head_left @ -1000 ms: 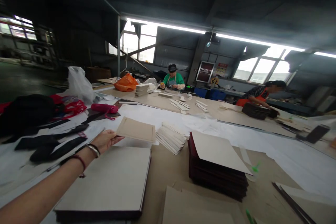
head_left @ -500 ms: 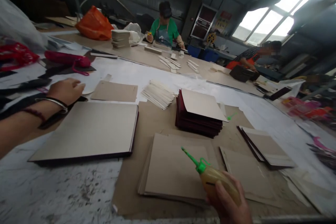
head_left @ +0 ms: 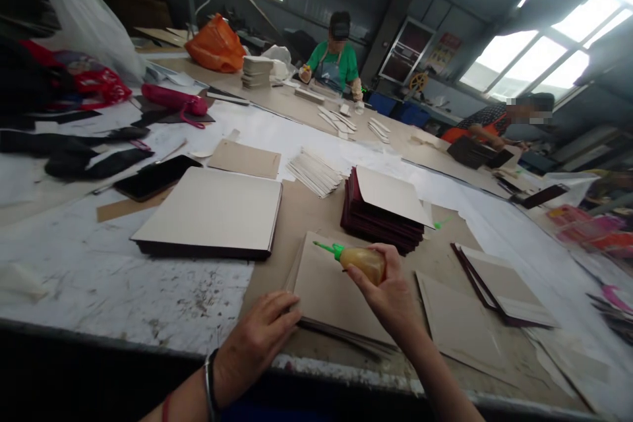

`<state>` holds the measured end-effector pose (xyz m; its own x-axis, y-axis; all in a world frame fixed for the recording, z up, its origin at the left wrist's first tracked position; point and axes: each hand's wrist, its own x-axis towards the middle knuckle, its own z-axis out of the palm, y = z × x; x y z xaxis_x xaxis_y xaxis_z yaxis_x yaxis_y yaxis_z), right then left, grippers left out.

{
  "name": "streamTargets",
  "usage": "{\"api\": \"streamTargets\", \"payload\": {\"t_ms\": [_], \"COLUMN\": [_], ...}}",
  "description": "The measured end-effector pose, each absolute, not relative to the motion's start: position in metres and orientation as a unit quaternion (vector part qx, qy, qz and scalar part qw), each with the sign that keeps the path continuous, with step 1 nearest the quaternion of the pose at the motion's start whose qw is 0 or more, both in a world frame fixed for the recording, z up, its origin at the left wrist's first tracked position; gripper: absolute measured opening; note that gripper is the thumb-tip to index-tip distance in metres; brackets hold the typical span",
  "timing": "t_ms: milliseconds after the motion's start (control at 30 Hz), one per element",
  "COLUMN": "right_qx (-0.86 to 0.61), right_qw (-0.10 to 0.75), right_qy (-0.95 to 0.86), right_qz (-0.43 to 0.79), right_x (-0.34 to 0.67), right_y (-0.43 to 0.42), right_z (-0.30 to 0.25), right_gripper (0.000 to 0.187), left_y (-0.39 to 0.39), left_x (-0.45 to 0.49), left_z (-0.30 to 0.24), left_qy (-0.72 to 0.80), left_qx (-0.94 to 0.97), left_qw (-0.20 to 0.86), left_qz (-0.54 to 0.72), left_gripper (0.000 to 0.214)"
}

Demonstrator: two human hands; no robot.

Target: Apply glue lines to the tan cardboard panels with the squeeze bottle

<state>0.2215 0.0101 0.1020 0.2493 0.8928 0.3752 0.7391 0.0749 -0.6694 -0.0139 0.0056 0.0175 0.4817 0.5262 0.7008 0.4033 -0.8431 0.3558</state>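
My right hand (head_left: 388, 280) is wrapped round a squeeze bottle (head_left: 363, 264) of amber liquid with a green nozzle. The bottle is tilted nearly level, its nozzle pointing left above a stack of grey-brown cardboard sheets (head_left: 336, 300). At the near left corner of that stack, the fingers of my left hand (head_left: 262, 333) rest against the edge, loosely extended. Left of them lies a larger pile of pale boards with dark edges (head_left: 212, 211). Behind the bottle stands a stack of dark red covers (head_left: 356, 211), a pale board (head_left: 393, 194) on top.
A phone (head_left: 157, 178) lies left of the pale pile. Thin pale strips (head_left: 315, 171) and a cardboard piece (head_left: 246, 158) lie behind. Dark-red-edged boards (head_left: 504, 283) lie at right. A pink pouch (head_left: 173, 100) is far left. Co-workers (head_left: 336, 59) sit across the table.
My left hand has come from beside the pale pile, uncovering the phone, to the cardboard stack's corner. My right hand has moved the bottle up and left, tipping it flatter.
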Motion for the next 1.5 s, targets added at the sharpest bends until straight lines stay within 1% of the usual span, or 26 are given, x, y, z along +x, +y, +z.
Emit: {"api": "streamTargets", "payload": {"t_ms": [133, 300, 400, 533, 933, 1167, 1267, 1500], "right_qx": [-0.657, -0.658, -0.660, -0.661, -0.686, -0.684, -0.688, -0.686], "right_qw": [0.406, 0.388, 0.382, 0.370, 0.332, 0.326, 0.332, 0.304], "right_qy": [-0.634, -0.642, -0.644, -0.650, -0.634, -0.629, -0.618, -0.628], "right_qz": [0.050, 0.063, 0.065, 0.068, 0.135, 0.173, 0.189, 0.207], "right_x": [0.219, 0.219, 0.219, 0.218, 0.215, 0.208, 0.204, 0.199], "right_y": [0.022, 0.024, 0.022, 0.020, -0.014, -0.036, -0.045, -0.060], "right_z": [0.099, 0.098, 0.099, 0.104, 0.112, 0.117, 0.119, 0.127], "right_gripper": [0.032, 0.031, 0.030, 0.028, 0.031, 0.035, 0.033, 0.031], "left_y": [0.007, 0.005, 0.005, 0.005, 0.005, 0.004, 0.003, 0.001], "left_x": [-0.013, -0.011, -0.010, -0.009, -0.009, -0.009, -0.009, -0.011], "left_z": [0.012, 0.003, 0.005, 0.013, 0.012, 0.009, 0.010, 0.011], "left_qy": [0.269, 0.279, 0.287, 0.292, 0.298, 0.296, 0.296, 0.292], "left_qx": [0.843, 0.819, 0.813, 0.809, 0.808, 0.809, 0.810, 0.811], "left_qw": [0.071, 0.103, 0.115, 0.104, 0.092, 0.100, 0.105, 0.105], "left_qz": [0.460, 0.491, 0.493, 0.499, 0.499, 0.498, 0.495, 0.495], "left_gripper": [0.027, 0.027, 0.024, 0.019, 0.018, 0.017, 0.018, 0.017]}}
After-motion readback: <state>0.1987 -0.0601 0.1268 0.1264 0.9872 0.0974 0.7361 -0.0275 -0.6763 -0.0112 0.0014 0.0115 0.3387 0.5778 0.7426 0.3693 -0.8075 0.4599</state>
